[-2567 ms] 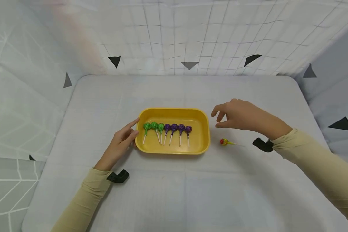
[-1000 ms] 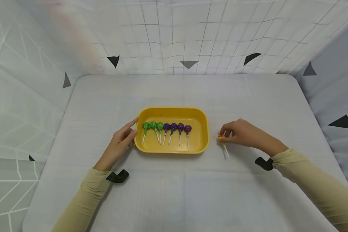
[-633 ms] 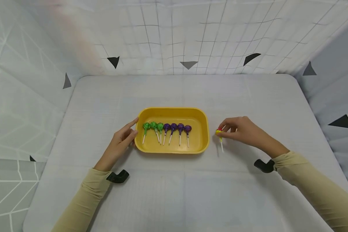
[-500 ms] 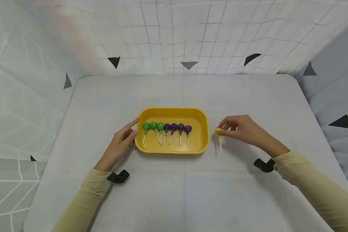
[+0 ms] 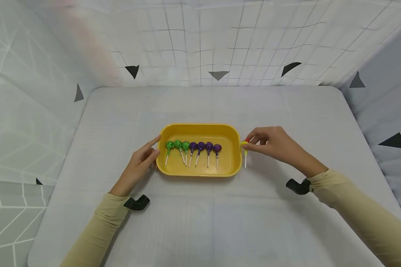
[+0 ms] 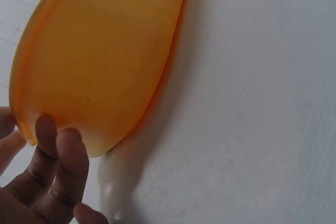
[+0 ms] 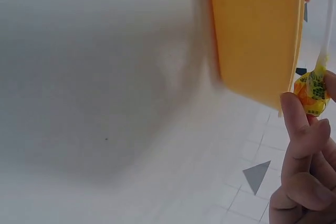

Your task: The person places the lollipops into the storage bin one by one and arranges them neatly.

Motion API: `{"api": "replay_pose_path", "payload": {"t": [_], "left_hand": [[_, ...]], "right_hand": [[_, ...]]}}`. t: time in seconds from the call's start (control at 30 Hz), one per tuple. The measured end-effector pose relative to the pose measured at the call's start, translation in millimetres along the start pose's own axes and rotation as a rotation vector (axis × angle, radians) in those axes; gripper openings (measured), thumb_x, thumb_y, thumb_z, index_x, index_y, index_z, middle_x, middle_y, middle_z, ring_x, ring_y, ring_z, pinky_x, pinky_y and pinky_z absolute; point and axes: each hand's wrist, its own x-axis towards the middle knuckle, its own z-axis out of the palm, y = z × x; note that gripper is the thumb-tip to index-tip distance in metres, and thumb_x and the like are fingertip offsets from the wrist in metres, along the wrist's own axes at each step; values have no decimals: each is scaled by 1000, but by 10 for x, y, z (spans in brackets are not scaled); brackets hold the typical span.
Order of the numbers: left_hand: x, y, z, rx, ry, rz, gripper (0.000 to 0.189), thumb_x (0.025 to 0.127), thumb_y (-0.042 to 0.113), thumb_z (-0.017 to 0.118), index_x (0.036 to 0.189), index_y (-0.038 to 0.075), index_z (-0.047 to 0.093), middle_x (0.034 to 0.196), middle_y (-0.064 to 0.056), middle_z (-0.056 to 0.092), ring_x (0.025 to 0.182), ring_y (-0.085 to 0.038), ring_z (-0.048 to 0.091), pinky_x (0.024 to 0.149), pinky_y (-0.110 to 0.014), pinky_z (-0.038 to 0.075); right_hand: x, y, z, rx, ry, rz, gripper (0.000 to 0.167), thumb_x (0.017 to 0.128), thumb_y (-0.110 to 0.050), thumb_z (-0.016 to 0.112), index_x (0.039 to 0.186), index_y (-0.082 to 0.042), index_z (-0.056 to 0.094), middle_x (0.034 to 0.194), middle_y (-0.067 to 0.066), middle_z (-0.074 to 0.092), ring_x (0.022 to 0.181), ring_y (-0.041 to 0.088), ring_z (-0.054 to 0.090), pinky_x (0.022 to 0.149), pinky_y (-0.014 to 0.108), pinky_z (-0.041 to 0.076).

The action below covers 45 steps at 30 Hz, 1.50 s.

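Note:
In the head view a yellow tray (image 5: 232, 168) stands mid-table. A row of lollipops lies in it, three with green wrappers (image 5: 178, 144) on the left and several with purple wrappers (image 5: 201, 146) to their right. My left hand (image 5: 141, 163) holds the tray's left end, thumb at the rim; the left wrist view has curled fingers (image 6: 72, 156) against the outer wall. Just outside the right rim, my right hand (image 5: 270, 142) pinches a yellow and red lollipop (image 7: 314, 90) by its wrapped head. Its white stick (image 5: 245, 161) points toward the near side.
A white cloth covers the table (image 5: 187, 230). Behind it rises a white backdrop (image 5: 187, 44) with a thin grid and dark triangles. Black wrist devices (image 5: 137, 203) sit at both sleeve cuffs.
The yellow and red lollipop lay on the table right of the tray; my right hand has picked it up and carried it left to the rim. My left hand has stayed put.

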Motion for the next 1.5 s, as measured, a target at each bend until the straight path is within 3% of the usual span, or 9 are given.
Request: {"api": "replay_pose_path", "payload": {"t": [0.47,0.97,1.27,1.5], "left_hand": [[11,-30,-6,5,-4,12,51,110,32,52,159,32,40,88,-11,59,77,-35,57,68,-30,50],[7,-29,-8,-10,-7,10,51,110,32,52,160,34,39,90,-12,60,78,-36,58,70,-30,52],[6,-37,-7,-5,-6,16,52,110,32,53,160,33,39,90,-12,60,78,-36,59,70,-29,51],[3,-28,-8,-16,-7,16,52,110,32,53,160,33,39,90,-11,60,78,-36,59,70,-30,51]], "right_hand": [[209,-226,93,-26,-44,-66,22,89,-37,83,99,-18,76,84,-5,77,69,14,63,62,27,52],[386,-388,201,-105,-131,-25,31,87,-38,84,101,-12,78,89,1,79,82,16,72,69,31,57],[499,-490,252,-239,-233,34,33,85,-42,85,98,-13,79,87,0,79,77,14,70,64,29,55],[588,-543,309,-439,-252,-29,38,82,-53,85,85,-16,76,80,-3,72,72,17,62,60,29,49]]}}
